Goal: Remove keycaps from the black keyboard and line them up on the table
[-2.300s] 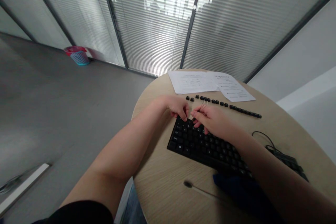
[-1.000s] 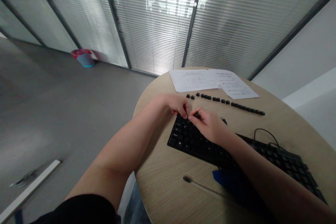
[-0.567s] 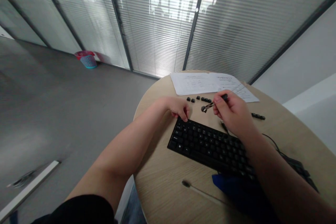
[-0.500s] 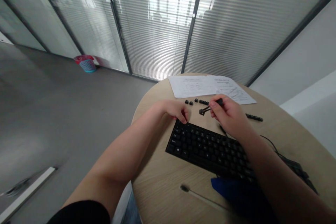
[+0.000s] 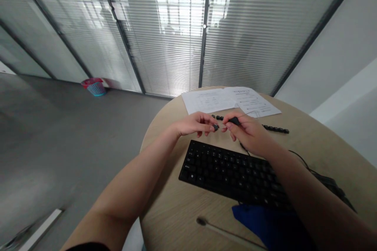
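Observation:
My left hand [image 5: 198, 124] pinches a small black keycap [image 5: 216, 127] between thumb and fingertips, above the far left corner of a black keyboard [image 5: 226, 168]. Just to its right, my right hand [image 5: 246, 131] grips a thin wire tool with a black handle [image 5: 234, 120]; one thin end points at the keycap. A row of loose black keycaps [image 5: 275, 129] lies right of my right hand, and a few more [image 5: 219, 118] sit behind the two hands, partly hidden.
Printed papers [image 5: 206, 101] lie at the table's far edge. Nearer are a brush [image 5: 224, 232] and a blue cloth [image 5: 259, 219]. A black object with a cable [image 5: 330, 184] is at the right. A basket [image 5: 96, 87] stands on the floor.
My left hand has left the keyboard's corner and now holds the keycap that was at the end of the tool in my right hand. The view has shifted slightly.

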Motion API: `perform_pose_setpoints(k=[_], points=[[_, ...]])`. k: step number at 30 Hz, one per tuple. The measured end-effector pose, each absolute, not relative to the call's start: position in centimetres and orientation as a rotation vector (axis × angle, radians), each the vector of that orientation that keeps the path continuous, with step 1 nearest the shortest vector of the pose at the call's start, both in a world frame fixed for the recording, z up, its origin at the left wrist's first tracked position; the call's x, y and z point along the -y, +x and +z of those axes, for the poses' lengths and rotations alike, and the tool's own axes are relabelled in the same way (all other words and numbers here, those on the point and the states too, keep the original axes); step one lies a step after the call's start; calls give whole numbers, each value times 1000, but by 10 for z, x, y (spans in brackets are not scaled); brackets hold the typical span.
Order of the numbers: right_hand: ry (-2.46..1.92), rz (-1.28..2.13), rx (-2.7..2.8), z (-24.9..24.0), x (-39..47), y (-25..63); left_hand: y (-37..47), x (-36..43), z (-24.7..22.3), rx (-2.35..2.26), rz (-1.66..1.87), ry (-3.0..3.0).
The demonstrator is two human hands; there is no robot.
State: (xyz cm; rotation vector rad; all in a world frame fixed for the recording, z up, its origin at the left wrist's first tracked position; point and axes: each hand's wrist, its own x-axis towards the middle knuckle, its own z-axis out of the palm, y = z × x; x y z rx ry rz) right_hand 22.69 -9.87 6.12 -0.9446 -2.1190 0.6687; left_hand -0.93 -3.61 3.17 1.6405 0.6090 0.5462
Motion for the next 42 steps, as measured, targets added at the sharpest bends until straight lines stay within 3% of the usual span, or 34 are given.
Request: perform_pose_setpoints(k=[18,42], points=[[-766,448,2291,68,104,222,2,45,37,-698,681,1833],[-824,856,1752,62,93,224,4,41,27,-688,600,1687]])
